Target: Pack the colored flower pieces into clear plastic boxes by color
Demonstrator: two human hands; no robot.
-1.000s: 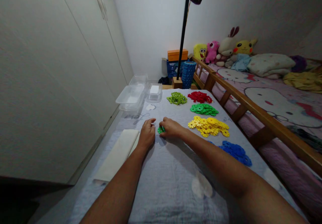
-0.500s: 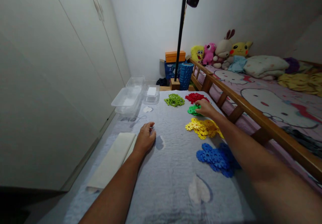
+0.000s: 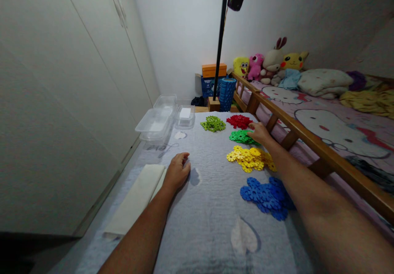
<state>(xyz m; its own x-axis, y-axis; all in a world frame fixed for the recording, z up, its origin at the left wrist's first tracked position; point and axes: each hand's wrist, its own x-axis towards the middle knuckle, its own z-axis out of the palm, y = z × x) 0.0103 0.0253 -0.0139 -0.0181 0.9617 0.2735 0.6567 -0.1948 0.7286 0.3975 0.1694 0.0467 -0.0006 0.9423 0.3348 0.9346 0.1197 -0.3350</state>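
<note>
My right hand [image 3: 259, 133] is at the right edge of the green pile of flat, notched plastic discs [image 3: 241, 136], just below the pile of red discs [image 3: 238, 121]. Its thumb and fingers are apart, and nothing shows between them. Yellow discs [image 3: 249, 157] and blue flower-shaped discs [image 3: 264, 194] lie in heaps nearer to me, partly behind my right forearm. A lime-green pile [image 3: 213, 123] sits left of the red one. My left hand [image 3: 177, 170] rests on the cloth-covered table [image 3: 209, 208], loosely curved with the thumb apart and holding nothing.
Clear plastic containers [image 3: 154, 122] stand at the table's back left. A folded cream cloth [image 3: 135, 200] lies beside my left forearm. The wooden bed rail [image 3: 292, 132] runs along the right side, and a black pole [image 3: 219, 44] rises behind the table.
My right hand has shifted right from over the green pile to its edge, uncovering more green discs. My left hand stays in place.
</note>
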